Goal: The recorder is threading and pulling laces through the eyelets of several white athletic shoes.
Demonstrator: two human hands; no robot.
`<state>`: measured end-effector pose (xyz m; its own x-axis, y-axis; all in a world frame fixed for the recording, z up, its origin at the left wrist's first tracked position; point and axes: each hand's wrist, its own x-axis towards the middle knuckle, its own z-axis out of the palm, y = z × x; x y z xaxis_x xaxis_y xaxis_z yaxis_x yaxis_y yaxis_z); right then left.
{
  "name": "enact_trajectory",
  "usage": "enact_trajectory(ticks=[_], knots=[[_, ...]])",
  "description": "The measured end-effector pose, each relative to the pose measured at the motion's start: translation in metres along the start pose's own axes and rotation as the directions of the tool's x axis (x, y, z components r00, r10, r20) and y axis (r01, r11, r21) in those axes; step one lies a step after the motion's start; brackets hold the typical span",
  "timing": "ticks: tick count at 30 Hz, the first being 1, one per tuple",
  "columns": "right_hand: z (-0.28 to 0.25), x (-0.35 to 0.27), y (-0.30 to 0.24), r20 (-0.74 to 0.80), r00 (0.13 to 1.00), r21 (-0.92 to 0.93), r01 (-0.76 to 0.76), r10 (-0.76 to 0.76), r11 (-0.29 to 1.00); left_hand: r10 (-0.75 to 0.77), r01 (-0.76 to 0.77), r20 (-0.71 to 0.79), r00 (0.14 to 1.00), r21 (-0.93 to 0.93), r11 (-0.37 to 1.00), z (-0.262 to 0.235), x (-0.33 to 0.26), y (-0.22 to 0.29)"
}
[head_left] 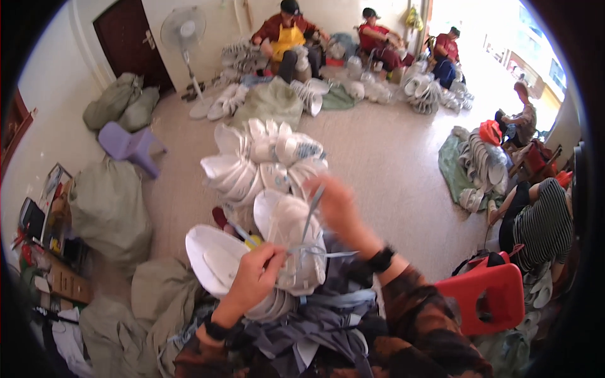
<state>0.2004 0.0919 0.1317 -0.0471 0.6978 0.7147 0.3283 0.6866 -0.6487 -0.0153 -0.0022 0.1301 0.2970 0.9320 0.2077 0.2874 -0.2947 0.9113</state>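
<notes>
My left hand (252,280) grips a white shoe upper (293,242) at its lower edge, fingers curled around it. My right hand (337,205), blurred, is raised above the upper and pinches a thin grey lace (310,217) that runs down to the piece. More grey laces (315,315) lie in a bundle on my lap. Another white upper (211,252) rests just left of my left hand. A heap of white shoe uppers (261,160) lies on the floor in front of me.
Grey-green sacks (110,211) stand at my left, with a purple stool (129,145) and a pedestal fan (184,38) beyond. A red plastic stool (488,296) is at my right. Several seated people work among piles of white uppers along the far wall and right side.
</notes>
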Motion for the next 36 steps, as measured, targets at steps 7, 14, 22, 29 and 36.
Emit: enact_trajectory(ticks=[7, 14, 22, 29, 36], knots=[[-0.100, -0.005, 0.040, -0.115, 0.890, 0.250, -0.405, 0.442, 0.880, -0.421, 0.404, -0.024, 0.907, -0.236, 0.884, 0.005, -0.013, -0.086], [-0.137, -0.082, 0.097, -0.103, 0.631, 0.460, -0.655, 0.769, 0.599, -0.418, 0.416, -0.068, 0.906, -0.039, 0.909, -0.003, -0.014, -0.096], [-0.141, -0.121, 0.112, 0.084, 0.469, 0.708, -0.649, 0.879, 0.278, 0.026, 0.076, -0.156, 0.987, 0.612, 0.787, -0.009, -0.002, -0.081], [-0.141, -0.151, 0.117, -0.147, 0.467, 0.322, -0.811, 0.872, 0.488, -0.338, 0.341, 0.065, 0.939, -0.294, 0.893, 0.032, 0.027, -0.077], [-0.129, -0.178, 0.095, -0.087, 0.680, -0.267, -0.720, 0.728, 0.641, -0.332, 0.331, 0.018, 0.943, -0.127, 0.935, 0.041, 0.039, -0.086]])
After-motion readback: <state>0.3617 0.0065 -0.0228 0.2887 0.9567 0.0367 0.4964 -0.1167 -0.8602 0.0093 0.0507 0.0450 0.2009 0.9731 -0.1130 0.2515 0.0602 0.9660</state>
